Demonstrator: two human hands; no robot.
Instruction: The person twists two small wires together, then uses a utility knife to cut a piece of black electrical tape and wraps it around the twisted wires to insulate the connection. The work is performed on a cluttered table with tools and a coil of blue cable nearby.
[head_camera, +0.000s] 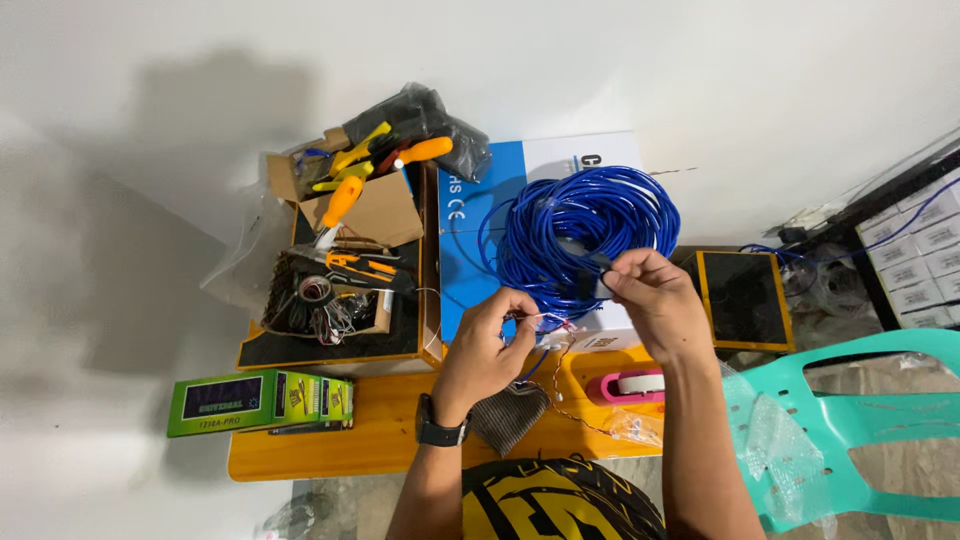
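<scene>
My left hand (490, 345) pinches thin white and red wires (548, 322) just above the wooden table. A black watch sits on that wrist. My right hand (655, 300) holds a small dark part (597, 287) at the lower edge of a big coil of blue cable (590, 235). The thin wires run between the two hands and trail down toward a small clear bag (634, 428). The coil lies on a blue and white box (480, 215).
A cardboard box of yellow and orange hand tools (350, 190) stands at the left on a dark tray (330, 345). A green box (258, 400), a pink tape dispenser (632, 385) and a grey cloth (510, 415) lie on the table. A teal plastic chair (860, 420) is at right.
</scene>
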